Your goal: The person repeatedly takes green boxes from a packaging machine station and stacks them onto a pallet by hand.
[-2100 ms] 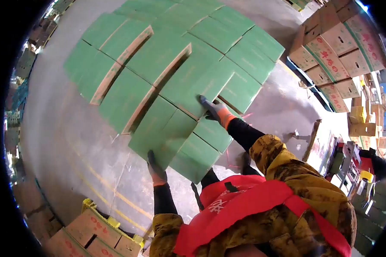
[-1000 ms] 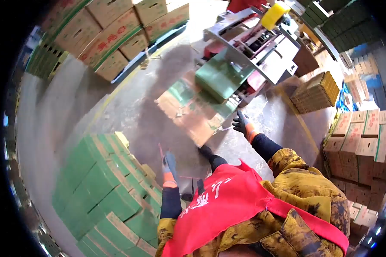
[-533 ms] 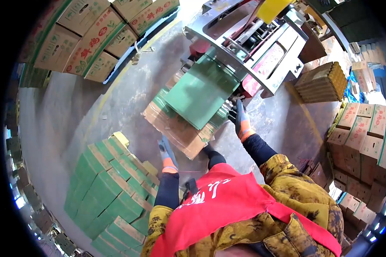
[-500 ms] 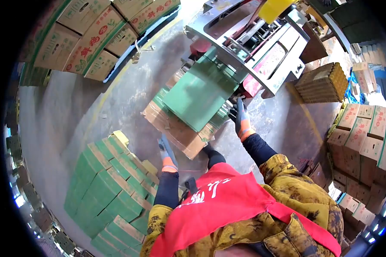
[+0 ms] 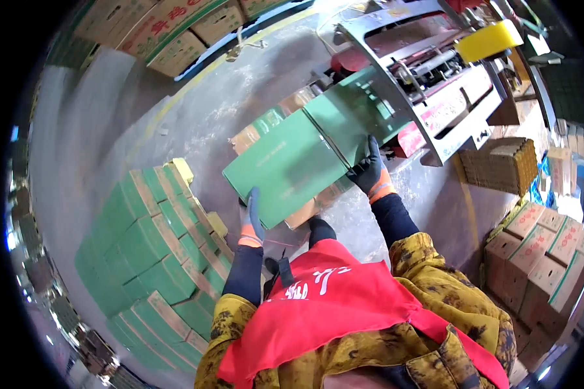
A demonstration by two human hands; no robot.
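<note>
A green cardboard box [image 5: 285, 165] lies between my gloved hands, its flat top facing up. My left hand [image 5: 253, 211] grips its near-left corner, fingers along the edge. At the box's right end my right hand [image 5: 370, 172] holds the corner, partly hidden against it. Right behind it, a second green box [image 5: 350, 104] extends under the metal frame of a machine [image 5: 409, 104], with a narrow dark gap between the two. Below the held box, a brown cardboard box [image 5: 302, 214] with tape shows in part.
Stacked green boxes [image 5: 156, 259] stand on the left. Printed brown cartons [image 5: 194, 32] fill a pallet at the far left. To the right are a bundle of flat cardboard [image 5: 499, 165] and more stacked cartons [image 5: 542, 243]. The machine has a yellow part [image 5: 488, 41].
The green box has come out of the machine towards me, and a second one now shows behind it. Both hands, apart from it before, have closed on it. The view has shifted.
</note>
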